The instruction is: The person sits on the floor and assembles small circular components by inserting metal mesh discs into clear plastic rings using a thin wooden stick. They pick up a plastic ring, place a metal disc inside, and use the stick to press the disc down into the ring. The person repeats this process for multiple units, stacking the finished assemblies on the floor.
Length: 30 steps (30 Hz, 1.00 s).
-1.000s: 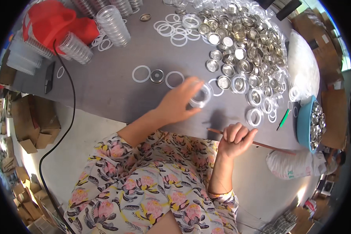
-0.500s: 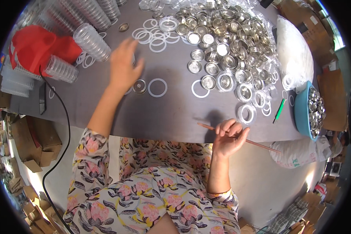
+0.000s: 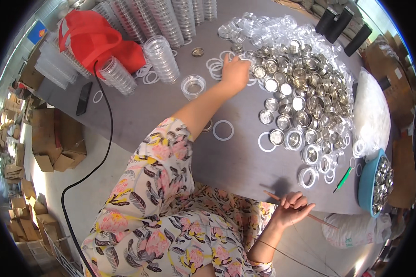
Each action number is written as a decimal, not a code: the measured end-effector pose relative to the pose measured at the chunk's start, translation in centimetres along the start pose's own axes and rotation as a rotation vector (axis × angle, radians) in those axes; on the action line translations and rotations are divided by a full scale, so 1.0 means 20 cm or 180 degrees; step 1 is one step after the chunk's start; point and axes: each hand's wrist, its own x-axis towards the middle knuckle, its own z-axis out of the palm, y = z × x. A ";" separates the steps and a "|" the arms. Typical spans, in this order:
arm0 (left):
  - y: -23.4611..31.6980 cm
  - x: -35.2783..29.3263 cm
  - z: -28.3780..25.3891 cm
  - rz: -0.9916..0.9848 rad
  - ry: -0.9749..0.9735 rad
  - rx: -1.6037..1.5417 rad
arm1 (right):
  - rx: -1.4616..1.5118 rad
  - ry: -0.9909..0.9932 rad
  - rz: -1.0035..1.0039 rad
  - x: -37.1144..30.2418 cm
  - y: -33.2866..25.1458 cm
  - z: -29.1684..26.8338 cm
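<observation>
My left hand (image 3: 235, 73) reaches across to a cluster of flat white rings (image 3: 214, 69) beside the heap. Its fingers are curled down and partly hidden, so what they grip cannot be made out. Behind my left forearm stands a clear round container (image 3: 193, 87) with a metal piece visible inside. A metal cap (image 3: 208, 125) peeks out by the forearm, next to a single white ring (image 3: 223, 130). My right hand (image 3: 295, 205) stays at the table's front edge, palm turned up, closed around a thin reddish-brown stick (image 3: 322, 221) that pokes out on both sides.
A large heap of silver metal caps (image 3: 309, 87) and clear containers covers the right side. Stacked clear containers (image 3: 159, 21), a red cloth bag (image 3: 94, 39) and a dark phone (image 3: 83, 99) lie left. A green-handled tool (image 3: 342, 179) lies near a blue basin (image 3: 368, 184) of caps.
My left hand has moved away from the clear container and over to the white rings. My right hand still holds the stick. The whole view has swung left, so things appear further right and lower.
</observation>
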 end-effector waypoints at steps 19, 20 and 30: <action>0.55 -1.19 -0.36 0.0790 -0.1151 -0.2548 | -0.0139 -0.0690 0.0033 -0.08 0.00 0.19; 0.58 -1.20 -0.34 0.0509 -0.1224 -0.2754 | -0.0090 -0.0782 0.0123 -0.10 0.03 0.18; 0.60 -1.22 -0.28 0.0236 -0.1066 -0.2810 | -0.0190 -0.1123 -0.0197 -0.05 0.27 0.22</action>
